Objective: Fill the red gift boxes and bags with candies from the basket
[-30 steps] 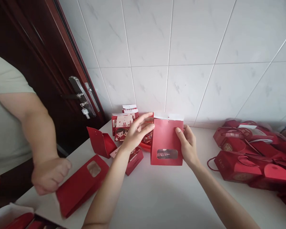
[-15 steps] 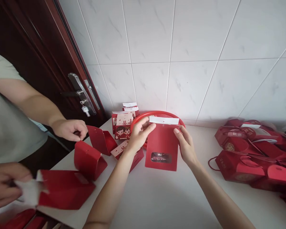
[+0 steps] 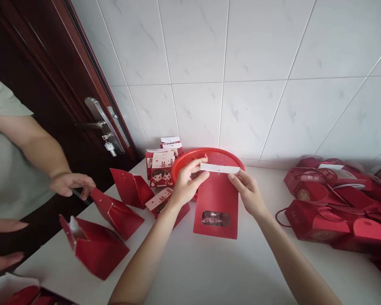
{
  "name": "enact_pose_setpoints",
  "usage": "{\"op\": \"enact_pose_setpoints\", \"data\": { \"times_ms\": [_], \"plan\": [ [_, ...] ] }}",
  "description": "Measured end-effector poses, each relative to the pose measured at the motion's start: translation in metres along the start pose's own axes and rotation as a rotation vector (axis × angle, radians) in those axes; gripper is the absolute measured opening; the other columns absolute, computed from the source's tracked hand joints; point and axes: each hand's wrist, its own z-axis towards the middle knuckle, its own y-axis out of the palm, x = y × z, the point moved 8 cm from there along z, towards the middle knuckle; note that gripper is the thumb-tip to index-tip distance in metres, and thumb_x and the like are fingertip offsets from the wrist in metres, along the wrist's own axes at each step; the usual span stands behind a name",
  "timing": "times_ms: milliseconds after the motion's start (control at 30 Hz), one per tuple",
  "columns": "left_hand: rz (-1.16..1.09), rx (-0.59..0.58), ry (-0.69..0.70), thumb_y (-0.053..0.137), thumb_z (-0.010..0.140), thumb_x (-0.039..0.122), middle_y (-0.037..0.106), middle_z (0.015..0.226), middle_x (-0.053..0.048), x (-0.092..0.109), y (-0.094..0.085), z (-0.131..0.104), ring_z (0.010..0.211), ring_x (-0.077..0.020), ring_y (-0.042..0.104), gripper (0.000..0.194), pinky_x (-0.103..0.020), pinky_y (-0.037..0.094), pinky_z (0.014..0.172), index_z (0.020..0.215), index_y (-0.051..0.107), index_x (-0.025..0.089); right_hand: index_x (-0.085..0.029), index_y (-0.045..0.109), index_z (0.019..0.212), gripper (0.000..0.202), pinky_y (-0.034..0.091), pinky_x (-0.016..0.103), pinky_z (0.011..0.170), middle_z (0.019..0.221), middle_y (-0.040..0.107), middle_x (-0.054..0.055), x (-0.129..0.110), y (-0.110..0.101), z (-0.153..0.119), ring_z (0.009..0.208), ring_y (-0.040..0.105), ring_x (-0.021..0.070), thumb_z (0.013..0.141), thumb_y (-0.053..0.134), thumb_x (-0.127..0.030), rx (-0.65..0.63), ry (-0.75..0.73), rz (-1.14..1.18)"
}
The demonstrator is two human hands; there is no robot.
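A red paper box [image 3: 217,192] with a small window near its bottom and a white folded strip along its top is held up in front of me. My left hand [image 3: 190,180] pinches its upper left corner, thumb on the front. The upper right corner is between the thumb and fingers of my right hand [image 3: 245,186]. Directly behind it stands a red plastic basket [image 3: 184,163], partly hidden by the box and my left hand. Printed boxes with cartoon figures [image 3: 161,169] stand left of the basket, and another printed box [image 3: 160,201] lies near my left forearm.
Three red boxes [image 3: 97,250] stand at the table's left side. Another person's hand [image 3: 72,184] touches or nearly touches one; their other hand [image 3: 4,241] is lower left. Red gift boxes [image 3: 320,220] are piled at the right, before the tiled wall [image 3: 257,114].
My hands have lowered the red box slightly. The person's lower hand has let go of the nearest red box, which now stands more upright, and their upper hand has moved left and down.
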Motion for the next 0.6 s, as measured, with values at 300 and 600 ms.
{"op": "enact_pose_setpoints", "data": {
  "times_ms": [300,600],
  "plan": [
    [0.055,-0.091,0.104,0.074,0.081,0.036,0.077,0.094,-0.006,0.011,-0.001,0.0,0.086,-0.021,0.071,0.02,-0.031,0.057,0.077,0.09,0.076,0.018,-0.031,0.08,0.101,0.03,0.058,0.044,0.094,0.109,0.079,0.005,-0.009,-0.017,0.004,0.107,0.072,0.0274,0.085,0.072,-0.056,-0.058,-0.157,-0.11],
    [0.069,-0.154,0.139,0.072,0.077,0.029,0.079,0.102,-0.009,0.012,-0.002,-0.004,0.096,-0.0258,0.073,0.02,-0.033,0.06,0.078,0.093,0.078,0.018,-0.029,0.08,0.102,0.024,0.058,0.043,0.093,0.11,0.079,0.005,-0.012,-0.011,0.0,0.104,0.073,0.0256,0.081,0.081,-0.041,-0.079,-0.046,-0.039]
  ]
}}
